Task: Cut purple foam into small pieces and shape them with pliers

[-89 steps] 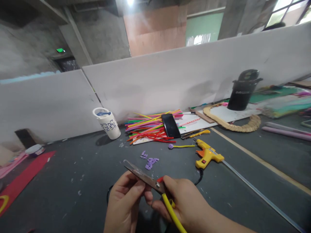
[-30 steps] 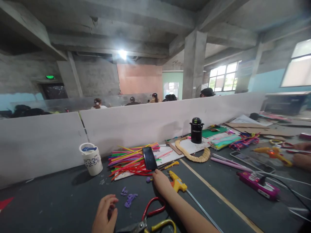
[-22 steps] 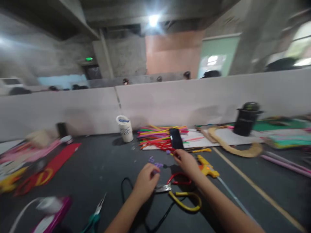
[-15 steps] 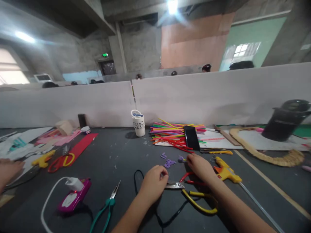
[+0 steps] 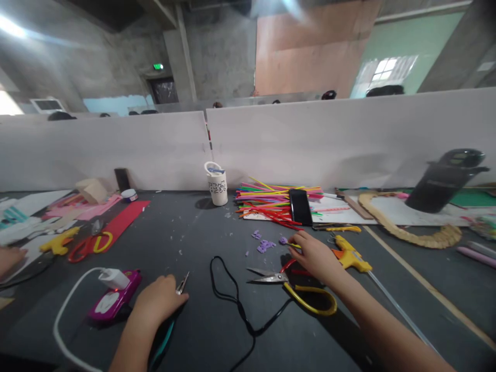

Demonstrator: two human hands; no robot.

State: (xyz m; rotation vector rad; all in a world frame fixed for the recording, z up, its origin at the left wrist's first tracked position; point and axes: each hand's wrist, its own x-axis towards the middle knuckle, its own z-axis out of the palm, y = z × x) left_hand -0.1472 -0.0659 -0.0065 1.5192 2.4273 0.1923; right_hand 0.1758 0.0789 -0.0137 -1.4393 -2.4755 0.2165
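My left hand (image 5: 158, 300) is over the needle-nose pliers, fingers curled around them. The metal jaws (image 5: 183, 284) stick out past its thumb, and part of a teal handle (image 5: 165, 341) shows below. My right hand (image 5: 313, 254) pinches the yellow-green stem (image 5: 294, 246) of a small purple flower (image 5: 283, 240). Small purple pieces (image 5: 266, 246) lie on the table left of the flower. Beneath my right wrist are scissors (image 5: 273, 278) with red and yellow handles, blades apart and pointing left.
A black cord (image 5: 240, 310) loops between my hands. Colourful pipe cleaners (image 5: 263, 199) and a phone (image 5: 300, 206) lie behind. To the right are a yellow glue gun (image 5: 353, 256) and a black bottle (image 5: 442, 181). On the left sit a purple power socket (image 5: 116, 297) and another person's hand (image 5: 11, 259).
My left hand has moved left from beside the scissor blades to the pliers. My right hand keeps the flower in nearly the same place. The view has tilted down slightly.
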